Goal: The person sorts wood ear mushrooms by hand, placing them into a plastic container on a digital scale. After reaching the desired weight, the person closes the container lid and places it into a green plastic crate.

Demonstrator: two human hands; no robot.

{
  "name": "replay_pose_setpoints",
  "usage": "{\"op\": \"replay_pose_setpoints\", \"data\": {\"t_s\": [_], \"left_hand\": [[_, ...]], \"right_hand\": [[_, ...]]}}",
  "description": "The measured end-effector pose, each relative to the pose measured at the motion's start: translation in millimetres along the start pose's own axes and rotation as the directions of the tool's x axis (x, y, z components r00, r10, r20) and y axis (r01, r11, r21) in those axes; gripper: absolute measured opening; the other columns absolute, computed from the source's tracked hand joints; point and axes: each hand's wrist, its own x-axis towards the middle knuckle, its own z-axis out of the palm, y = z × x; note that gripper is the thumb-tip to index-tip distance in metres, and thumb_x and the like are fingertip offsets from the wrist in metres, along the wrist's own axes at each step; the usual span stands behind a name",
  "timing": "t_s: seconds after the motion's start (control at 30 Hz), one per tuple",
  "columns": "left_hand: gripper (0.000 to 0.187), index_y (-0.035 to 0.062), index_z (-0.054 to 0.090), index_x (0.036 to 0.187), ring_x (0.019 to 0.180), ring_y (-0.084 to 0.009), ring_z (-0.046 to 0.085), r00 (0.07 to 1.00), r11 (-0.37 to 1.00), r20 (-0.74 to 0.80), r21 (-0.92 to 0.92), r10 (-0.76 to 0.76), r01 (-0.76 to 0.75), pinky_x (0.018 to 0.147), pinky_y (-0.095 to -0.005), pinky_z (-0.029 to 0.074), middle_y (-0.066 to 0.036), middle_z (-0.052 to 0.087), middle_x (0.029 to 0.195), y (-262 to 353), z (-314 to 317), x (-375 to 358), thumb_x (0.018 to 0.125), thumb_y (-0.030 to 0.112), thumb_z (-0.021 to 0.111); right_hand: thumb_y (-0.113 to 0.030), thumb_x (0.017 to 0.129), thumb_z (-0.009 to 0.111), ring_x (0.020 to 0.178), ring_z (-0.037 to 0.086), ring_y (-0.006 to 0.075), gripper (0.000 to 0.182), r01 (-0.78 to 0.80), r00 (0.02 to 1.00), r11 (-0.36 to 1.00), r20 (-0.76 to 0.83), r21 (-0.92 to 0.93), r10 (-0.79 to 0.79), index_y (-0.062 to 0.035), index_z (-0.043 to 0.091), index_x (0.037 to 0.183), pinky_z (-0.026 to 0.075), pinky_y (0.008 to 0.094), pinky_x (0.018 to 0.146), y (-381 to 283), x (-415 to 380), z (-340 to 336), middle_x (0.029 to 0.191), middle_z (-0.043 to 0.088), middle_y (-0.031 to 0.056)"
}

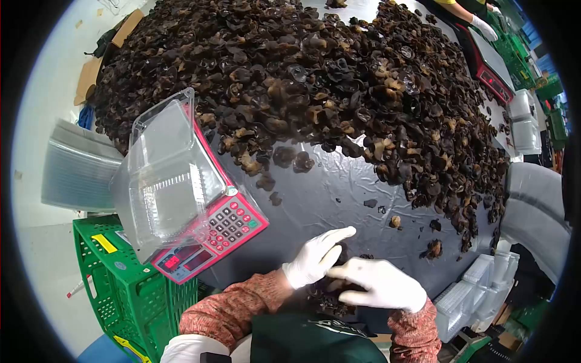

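Observation:
My left hand (316, 257), in a white glove, is stretched out low in the middle of the head view, its fingers apart. Dark wood ear mushrooms (331, 302) lie beneath and between my hands at the near edge of the table. Facing it from the right is my right hand (384, 283), also gloved, a little blurred. Its thumb and fingers point left and stand apart over those mushrooms. Whether either hand touches a piece is partly hidden. Left of my hands, a pink scale (233, 224) carries an open clear plastic clamshell box (163, 187).
A large heap of wood ear mushrooms (315, 78) covers the far table. Stacked clear lids (78, 166) and a green crate (130, 272) stand left. Clear boxes (472, 296) are stacked at right. A co-worker's gloved hand (484, 28) is by another scale (493, 75).

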Motion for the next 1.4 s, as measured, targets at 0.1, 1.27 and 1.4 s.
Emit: {"op": "replay_pose_setpoints", "data": {"t_s": [0.1, 1.27, 1.4], "left_hand": [[0.040, -0.0005, 0.058, 0.135, 0.119, -0.0365, 0.063, 1.000, 0.998, 0.012, 0.066, 0.001, -0.001, 0.102, -0.0420, 0.050, -0.020, 0.064, 0.131, 6.3, -1.1, 2.2, 0.095, 0.004, 0.056], [0.041, 0.0007, 0.062, 0.130, 0.113, -0.0326, 0.068, 0.998, 0.996, -0.037, 0.082, -0.044, 0.047, 0.097, -0.0385, 0.055, -0.018, 0.068, 0.124, 5.0, 7.8, 2.4, 0.090, 0.001, 0.064], [0.049, 0.0007, 0.059, 0.135, 0.117, -0.0349, 0.066, 1.000, 0.986, -0.005, 0.165, -0.027, 0.028, 0.100, -0.0398, 0.053, -0.020, 0.065, 0.130, -2.0, 7.8, 0.7, 0.087, 0.005, 0.069]], "right_hand": [[-0.019, 0.089, 0.072, 0.083, 0.069, 0.0308, 0.038, 0.190, 0.972, 0.980, -0.153, 0.061, -0.178, -0.0077, 0.062, 0.124, 0.057, 0.0376, 0.072, 6.0, 17.9, 1.1, 0.098, 0.066, 0.0110], [-0.009, 0.087, 0.071, 0.086, 0.069, 0.0298, 0.025, -0.077, 0.749, 0.997, -0.659, 0.017, 0.069, -0.0046, 0.069, 0.111, 0.056, 0.0363, 0.077, 4.1, -17.6, 49.3, 0.098, 0.069, 0.0127], [-0.003, 0.084, 0.068, 0.101, 0.067, 0.0327, 0.029, -0.159, 0.554, 0.954, -0.822, -0.256, -0.128, -0.0034, 0.068, 0.114, 0.054, 0.0408, 0.088, 62.8, 21.0, 43.8, 0.111, 0.069, 0.0144]]}}
